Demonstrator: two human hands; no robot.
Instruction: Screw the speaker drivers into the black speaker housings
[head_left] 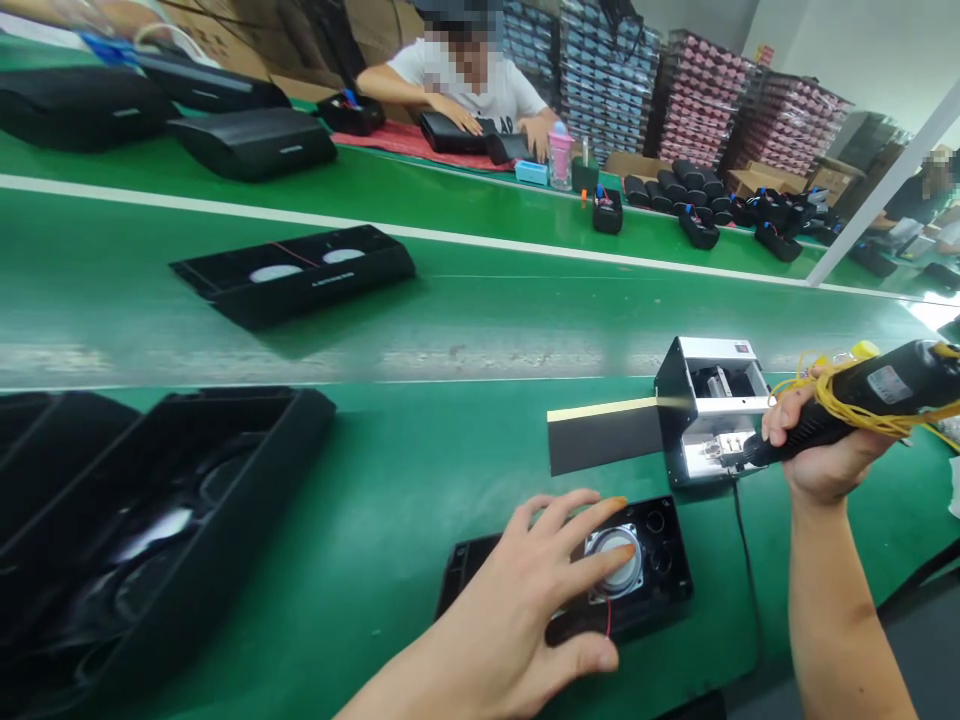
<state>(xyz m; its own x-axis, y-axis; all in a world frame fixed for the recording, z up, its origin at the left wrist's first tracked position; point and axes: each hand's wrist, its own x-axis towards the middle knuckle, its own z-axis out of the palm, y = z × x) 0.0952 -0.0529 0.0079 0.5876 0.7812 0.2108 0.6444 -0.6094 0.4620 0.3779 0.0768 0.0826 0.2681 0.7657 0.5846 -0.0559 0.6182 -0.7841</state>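
My right hand point(832, 450) is wrapped around a black electric screwdriver point(874, 385) with a yellow cord wound about its body. The tool's tip points into the front of a silver and black screw feeder point(712, 410). My left hand point(555, 580) is spread with fingers apart over a black speaker housing point(664, 600) lying on the green bench. Under its fingertips sits a round speaker driver point(621, 562) with a red wire beside it. The left part of the housing is hidden by the hand.
Large black casings point(172, 500) stand at the near left. Beyond, a conveyor belt point(487, 310) carries a black speaker panel point(300, 270). A co-worker point(480, 85) sits across with a black housing. A black strip point(604, 437) adjoins the feeder, and a power cord point(746, 560) hangs below it.
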